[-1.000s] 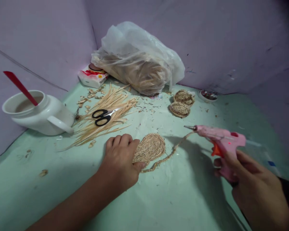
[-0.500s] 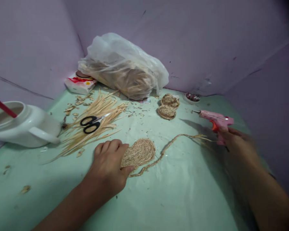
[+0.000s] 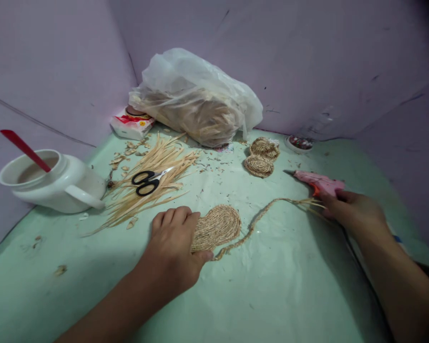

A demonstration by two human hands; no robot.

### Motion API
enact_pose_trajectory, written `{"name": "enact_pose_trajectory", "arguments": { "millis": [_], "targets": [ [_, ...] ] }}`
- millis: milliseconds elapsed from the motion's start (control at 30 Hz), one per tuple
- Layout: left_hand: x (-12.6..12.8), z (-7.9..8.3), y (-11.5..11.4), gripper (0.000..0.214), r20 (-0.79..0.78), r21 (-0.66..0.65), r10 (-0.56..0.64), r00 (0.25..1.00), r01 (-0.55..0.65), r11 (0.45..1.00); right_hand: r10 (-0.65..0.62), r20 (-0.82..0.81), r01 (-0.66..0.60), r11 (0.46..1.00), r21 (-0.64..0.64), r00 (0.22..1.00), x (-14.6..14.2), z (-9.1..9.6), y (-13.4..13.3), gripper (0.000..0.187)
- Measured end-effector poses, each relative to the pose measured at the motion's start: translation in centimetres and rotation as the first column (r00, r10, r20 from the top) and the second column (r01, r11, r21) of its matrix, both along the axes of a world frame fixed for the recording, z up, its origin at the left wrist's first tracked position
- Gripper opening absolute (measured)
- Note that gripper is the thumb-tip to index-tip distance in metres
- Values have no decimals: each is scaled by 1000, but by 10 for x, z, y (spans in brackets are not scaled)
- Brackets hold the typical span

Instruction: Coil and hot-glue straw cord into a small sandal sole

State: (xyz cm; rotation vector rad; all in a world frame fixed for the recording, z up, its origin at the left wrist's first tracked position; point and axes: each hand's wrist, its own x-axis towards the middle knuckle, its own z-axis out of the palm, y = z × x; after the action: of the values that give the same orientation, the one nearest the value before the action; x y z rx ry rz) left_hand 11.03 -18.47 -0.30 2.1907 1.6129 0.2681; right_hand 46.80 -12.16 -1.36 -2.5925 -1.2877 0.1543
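My left hand (image 3: pixel 177 250) is closed over the left end of a coiled, woven straw sole (image 3: pixel 219 226) lying on the table, thumb along its near edge. A braided straw cord (image 3: pixel 252 228) runs from beside that thumb to the right and ends in loose strands. At the right, my right hand (image 3: pixel 355 214) is wrapped round the handle of a pink glue gun (image 3: pixel 320 182) with an orange trigger; its nozzle points left. The glue gun sits close to the cord's loose end. The fingers under the handle are partly hidden.
Black-handled scissors (image 3: pixel 146 182) lie on loose dry straw strips (image 3: pixel 128 207). A white pitcher (image 3: pixel 71 183) holding a red stick stands left. Behind are a plastic bag (image 3: pixel 200 105), a small box (image 3: pixel 130 126), two coiled straw pieces (image 3: pixel 259 166) and a small dish (image 3: pixel 300 144).
The view has shifted slightly, so things appear further right. My right hand has brought the glue gun lower and left relative to the table, nearer the cord's loose end. My left hand keeps its hold.
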Motion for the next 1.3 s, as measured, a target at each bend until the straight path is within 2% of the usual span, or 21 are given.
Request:
{"name": "enact_pose_trajectory", "arguments": {
  "millis": [100,133,167,200,233,267,300,333,367,433,467,533,667,800,1000,1300],
  "targets": [
    [0,0,-1,44,-2,22,1,1000,-1,1000,-35,-4,35,991,-133,999,-11,10,-1,48],
    [0,0,-2,44,-1,33,-2,1000,2,999,-16,44,21,992,-126,999,-17,14,-3,45],
    [0,0,-3,44,0,43,-6,1000,6,999,24,100,-15,996,-88,995,-25,17,-6,44],
    [0,-1,-3,44,1,51,-10,1000,9,999,89,196,-94,995,16,976,-35,21,-10,45],
    [0,-1,-4,46,3,57,-12,1000,12,998,194,254,-235,962,141,948,-47,24,-15,46],
    [0,-2,-4,46,4,62,-12,1000,12,998,357,236,-414,870,268,904,-61,26,-19,44],
    [0,-3,-4,46,5,65,-8,1000,8,998,551,171,-571,729,378,817,-75,28,-23,43],
    [0,-4,-4,45,7,67,-2,1000,1,998,711,107,-669,585,458,695,-90,29,-26,46],
    [0,-5,-4,43,10,72,6,1000,-7,997,822,52,-741,481,468,567,-104,30,-28,50],
    [1,-7,-4,40,17,86,25,1000,-26,996,921,-2,-824,350,445,390,-126,28,-32,56],
    [2,-8,-4,39,21,95,33,999,-35,995,941,-34,-850,319,420,336,-134,27,-34,59],
    [5,-9,-4,39,26,112,44,999,-47,993,954,-97,-870,299,392,285,-143,22,-37,67],
    [10,-8,-5,41,21,139,38,999,-40,990,948,-207,-878,304,370,241,-147,13,-45,78],
    [13,-8,-5,38,-1,143,27,1000,-27,989,958,-209,-905,257,338,194,-151,5,-47,80],
    [15,-8,-3,32,-12,141,-5,1000,7,990,961,-173,-928,258,270,217,-155,-2,-37,81],
    [15,-6,1,34,-22,131,-18,1000,21,991,957,-164,-930,275,243,240,-158,0,-36,77]
  ]
}}
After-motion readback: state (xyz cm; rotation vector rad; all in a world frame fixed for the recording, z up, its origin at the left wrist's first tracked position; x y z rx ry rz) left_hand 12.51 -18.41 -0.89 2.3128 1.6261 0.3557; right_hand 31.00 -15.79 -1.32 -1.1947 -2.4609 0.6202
